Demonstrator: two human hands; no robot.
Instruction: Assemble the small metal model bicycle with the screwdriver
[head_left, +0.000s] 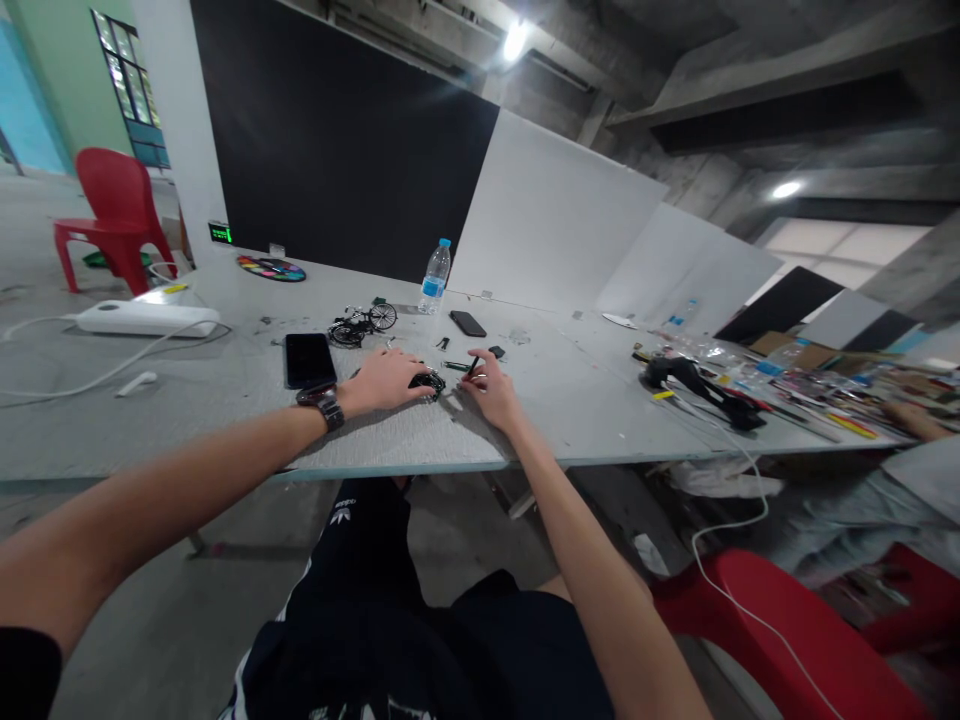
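Note:
My left hand (pixel 388 380), wearing a dark watch on its wrist, lies low over the table with thumb and fingers around a small dark wiry piece (pixel 430 382). The piece is partly hidden under the fingers. Just to its right, my right hand (pixel 491 390) pinches a thin dark rod (pixel 473 366) between thumb and fingers. A second slim dark stick (pixel 454 366) lies between the hands. Beyond them are a small black forked part (pixel 443 343) and a small dark block (pixel 496 352). A black miniature bicycle (pixel 361 324) rests beyond my left hand.
One phone (pixel 309 360) lies beside my left wrist, another phone (pixel 467 323) farther back. A water bottle (pixel 435 275) stands near the partition. At left are a white power strip (pixel 146 318) and cable. Tools and bottles crowd the right, where a co-worker's arm (pixel 919 422) shows.

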